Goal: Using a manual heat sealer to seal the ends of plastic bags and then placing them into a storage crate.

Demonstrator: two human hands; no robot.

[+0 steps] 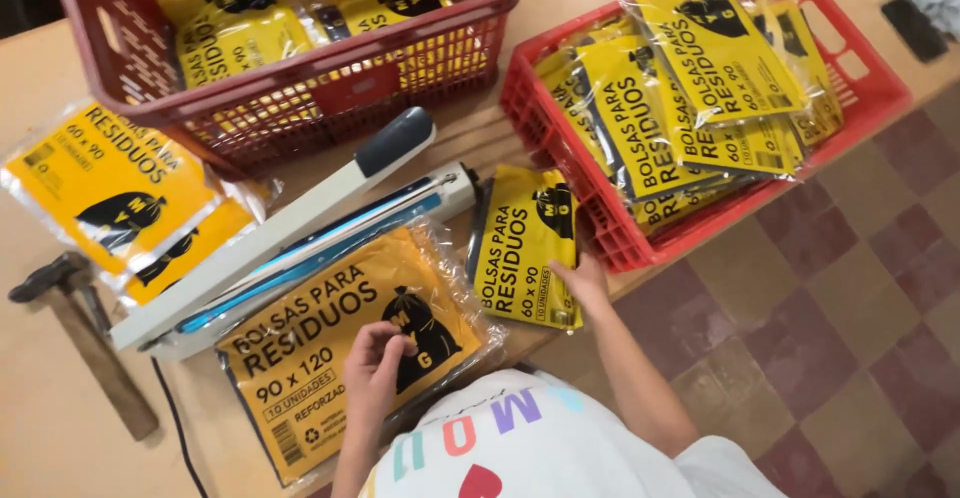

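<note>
The left hand (pixel 375 358) lay with curled fingers on the large yellow packet (pixel 345 343), pinching its clear wrapping near the black bag drawing. It seemed to hold the packet steady, so that its far edge stayed in the heat sealer (pixel 290 233). The sealer lay just beyond the packet, running from near left to far right, and its arm was lifted, which left the slot open for the plastic edge.

The right hand (pixel 583 280) was held rather flat on the near right corner of the smaller yellow packet (pixel 525 248). This packet lay at the table (pixel 60 418) edge, between the sealer and the bright red crate (pixel 600 228). I judge it was kept there to be close at hand.

The crate on the right was tilted over the table edge and full of similar packets. A darker red basket (pixel 300 78) stood on the far side with more of them. Two packets (pixel 120 193) rested on the left, and a hammer (pixel 85 333) lay near them, apart from both hands.
</note>
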